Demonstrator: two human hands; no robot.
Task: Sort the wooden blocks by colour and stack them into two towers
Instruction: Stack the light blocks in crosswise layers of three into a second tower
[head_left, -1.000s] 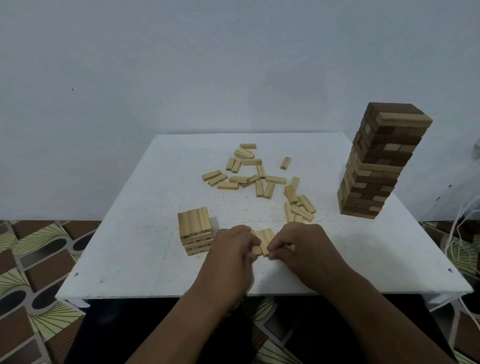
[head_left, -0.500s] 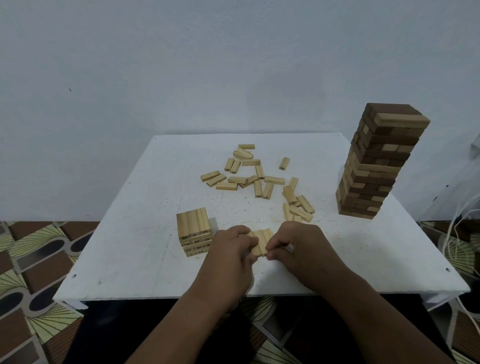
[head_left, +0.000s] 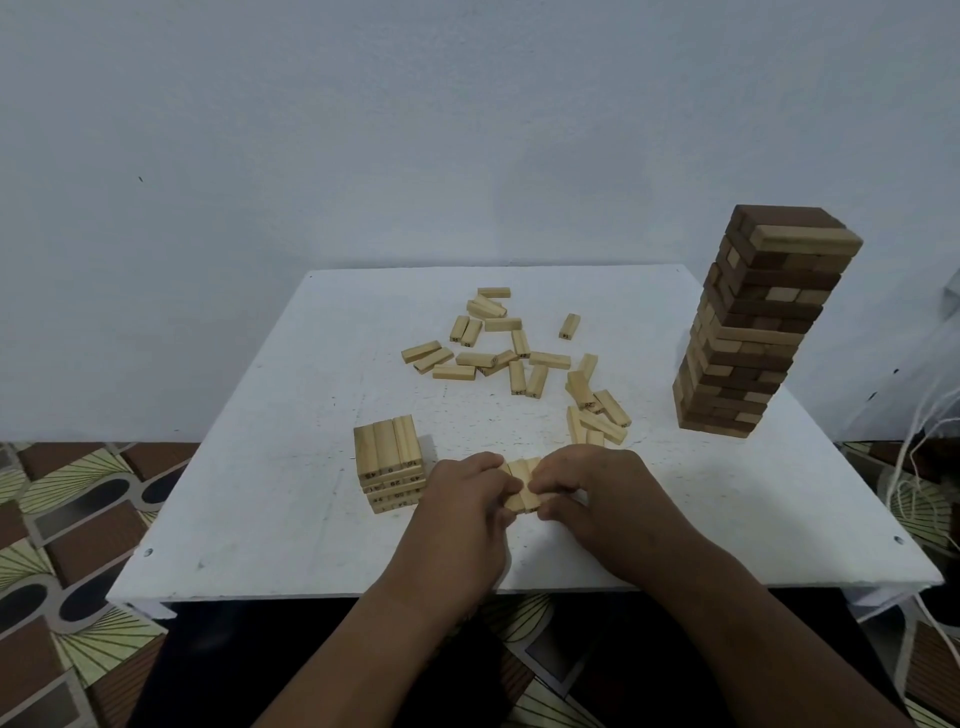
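A small group of light wooden blocks (head_left: 521, 480) lies side by side near the table's front edge. My left hand (head_left: 462, 512) grips it from the left and my right hand (head_left: 597, 493) pinches it from the right. Left of my hands stands a short stack of light blocks (head_left: 389, 462), a few layers high. Several loose light blocks (head_left: 511, 353) lie scattered across the table's middle. At the right stands a tall tower (head_left: 753, 332) of mixed dark and light blocks, leaning slightly.
The white square table (head_left: 249, 493) stands against a pale wall. Patterned floor tiles (head_left: 62, 519) show on the left, and white cords (head_left: 924, 467) hang at the right edge. My forearms cross the table's front edge.
Both hands stay on the group of blocks near the front edge, with only small finger shifts. Nothing else on the table has moved.
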